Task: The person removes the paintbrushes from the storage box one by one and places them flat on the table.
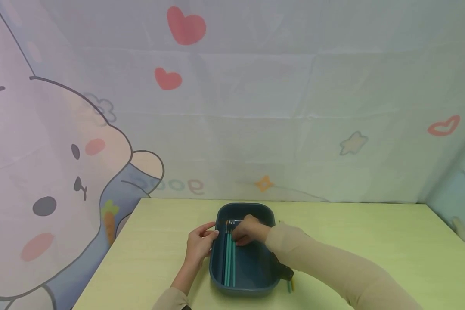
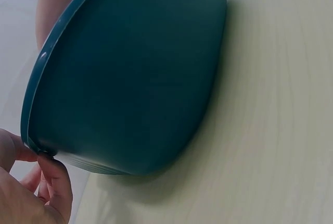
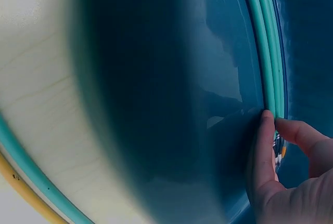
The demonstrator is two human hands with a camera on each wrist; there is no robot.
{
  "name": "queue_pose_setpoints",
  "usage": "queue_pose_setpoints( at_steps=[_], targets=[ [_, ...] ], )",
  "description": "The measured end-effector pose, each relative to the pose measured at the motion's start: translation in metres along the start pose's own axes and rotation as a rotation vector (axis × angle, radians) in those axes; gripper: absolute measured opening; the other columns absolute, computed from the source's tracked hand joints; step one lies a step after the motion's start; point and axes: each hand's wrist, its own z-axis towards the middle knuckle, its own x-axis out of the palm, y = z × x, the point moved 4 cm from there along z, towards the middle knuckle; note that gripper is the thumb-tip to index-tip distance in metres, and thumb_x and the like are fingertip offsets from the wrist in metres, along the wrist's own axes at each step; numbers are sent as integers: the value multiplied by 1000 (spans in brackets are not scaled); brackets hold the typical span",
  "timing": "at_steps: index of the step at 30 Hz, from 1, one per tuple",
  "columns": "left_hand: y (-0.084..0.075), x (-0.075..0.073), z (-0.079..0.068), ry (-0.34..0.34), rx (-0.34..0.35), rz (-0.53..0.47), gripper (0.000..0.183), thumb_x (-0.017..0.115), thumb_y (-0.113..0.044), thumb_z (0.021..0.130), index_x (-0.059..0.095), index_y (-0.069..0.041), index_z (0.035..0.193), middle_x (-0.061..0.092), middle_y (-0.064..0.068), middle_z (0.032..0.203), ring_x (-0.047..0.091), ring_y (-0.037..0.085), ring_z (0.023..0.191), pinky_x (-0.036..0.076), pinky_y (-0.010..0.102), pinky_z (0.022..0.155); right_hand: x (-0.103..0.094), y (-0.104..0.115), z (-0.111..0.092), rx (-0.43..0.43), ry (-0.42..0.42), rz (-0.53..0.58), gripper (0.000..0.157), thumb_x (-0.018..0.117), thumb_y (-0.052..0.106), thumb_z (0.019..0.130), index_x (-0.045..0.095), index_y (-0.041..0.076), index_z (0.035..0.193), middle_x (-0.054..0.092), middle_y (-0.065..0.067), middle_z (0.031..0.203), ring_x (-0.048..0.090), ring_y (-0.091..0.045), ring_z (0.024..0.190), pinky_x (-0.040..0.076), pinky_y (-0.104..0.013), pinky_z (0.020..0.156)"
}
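A dark blue oblong bin (image 1: 245,292) stands on the table. Inside it, along the left side, lie several slim paintbrushes (image 1: 227,262) with teal and dark blue handles, bristle ends toward the back. My left hand (image 1: 199,243) grips the bin's left rim; in the left wrist view its fingers pinch the rim at a corner. Reaching into the bin, my right hand (image 1: 248,230) is at the bristle end of the brushes. The right wrist view has its thumb and finger pinching a teal-handled paintbrush (image 3: 268,67) close beside the others.
The light yellow-green table (image 1: 372,232) extends on both sides of the bin. Just outside the bin's right wall lie a teal stick (image 3: 41,187) and a yellow stick (image 3: 26,193). Behind the table hangs a printed cloth (image 1: 255,129) with hearts and a cartoon animal.
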Motion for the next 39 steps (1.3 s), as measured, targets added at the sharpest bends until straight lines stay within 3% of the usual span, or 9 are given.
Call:
queue_pose_setpoints(
  at_steps=[19, 27, 29, 36, 39],
  targets=[
    [0, -2, -2, -1, 9, 7, 35, 62, -8, 90, 62, -2, 124, 59, 8, 92, 60, 14, 67, 55, 28, 53, -1, -2, -1, 6, -5, -6, 57, 73, -10, 67, 46, -17, 117, 63, -20, 69, 70, -22, 56, 57, -28, 56],
    [0, -1, -1, 0, 5, 16, 34, 61, -8, 90, 63, -3, 124, 61, 10, 94, 59, 14, 67, 53, 26, 51, -1, -6, 2, 13, 15, -17, 63, 71, -7, 68, 42, -20, 123, 65, -17, 68, 66, -15, 50, 56, -25, 55],
    [1, 0, 0, -1, 3, 15, 34, 61, -8, 90, 63, -3, 124, 61, 10, 94, 59, 14, 67, 53, 25, 51, -1, -8, 2, 15, 27, -5, 61, 69, -6, 69, 42, -20, 122, 65, -16, 69, 65, -14, 50, 56, -25, 56],
    [1, 0, 1, -7, 0, 11, 33, 61, -8, 91, 63, -3, 124, 61, 11, 95, 59, 13, 67, 53, 26, 51, 0, -10, 4, -4, 73, 56, 15, 67, -5, 71, 64, -9, 85, 67, -13, 71, 64, -12, 50, 56, -23, 58],
    [0, -1, 0, -6, 2, 14, 34, 61, -8, 91, 63, -3, 124, 61, 11, 95, 60, 14, 68, 53, 26, 52, 0, -11, 4, -6, 84, 70, 10, 67, -5, 71, 64, -6, 81, 67, -12, 71, 64, -12, 51, 56, -24, 58]
  ],
)
